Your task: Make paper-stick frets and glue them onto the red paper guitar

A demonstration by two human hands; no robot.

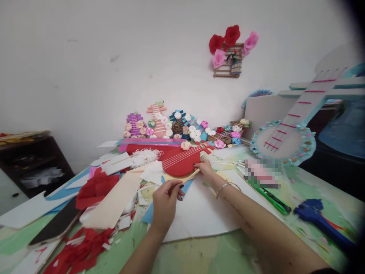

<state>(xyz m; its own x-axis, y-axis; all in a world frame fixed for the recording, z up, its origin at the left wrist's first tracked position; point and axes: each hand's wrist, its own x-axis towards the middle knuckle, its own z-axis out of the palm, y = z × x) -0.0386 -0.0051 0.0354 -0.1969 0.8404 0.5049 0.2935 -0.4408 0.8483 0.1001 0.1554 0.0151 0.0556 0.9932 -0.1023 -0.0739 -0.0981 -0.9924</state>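
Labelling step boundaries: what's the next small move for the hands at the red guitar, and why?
Probably ease the wooden stick forward against the red guitar cutout's lower edge. The left hand pinches the stick's near end, its far end meets that edge, and the right hand rests its fingertips there, above the white sheet.

Count in view: 2 hands, left hand [165,201] and right hand [204,167], 1 wooden stick [190,177], 1 red paper guitar [182,160], 1 big pale guitar [285,140], 1 green cutter [270,198], 1 blue glue gun [316,215], 4 wall flowers [231,35], 2 red and 2 pink.
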